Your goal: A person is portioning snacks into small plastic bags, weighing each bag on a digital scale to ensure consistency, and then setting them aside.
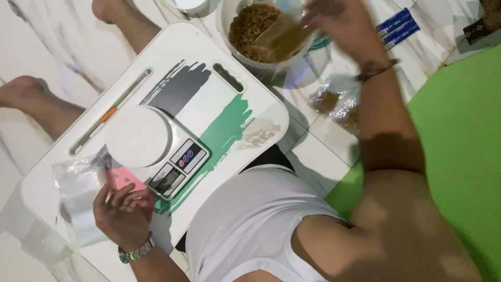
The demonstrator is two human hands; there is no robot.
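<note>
My right hand (339, 21) reaches over a white bowl (225, 21) full of brown crispy snack and grips a clear plastic bag (284, 39) that is partly filled with the same snack and tilted into the bowl. My left hand (122, 211), a metal watch on its wrist, rests on the near left part of a white lap table (209, 57). Its curled fingers lie on the edge of a stack of empty clear plastic bags (75, 196). Just beyond this hand stands a digital kitchen scale (156, 149) with a bare round white platform.
A small pile of pale bits (258, 133) lies on the table's right side. Filled clear snack bags (334, 102) sit on the tiled floor beside a green mat (459, 130). Blue packets (397, 26) lie beyond. My bare legs (36, 99) stretch out under the table.
</note>
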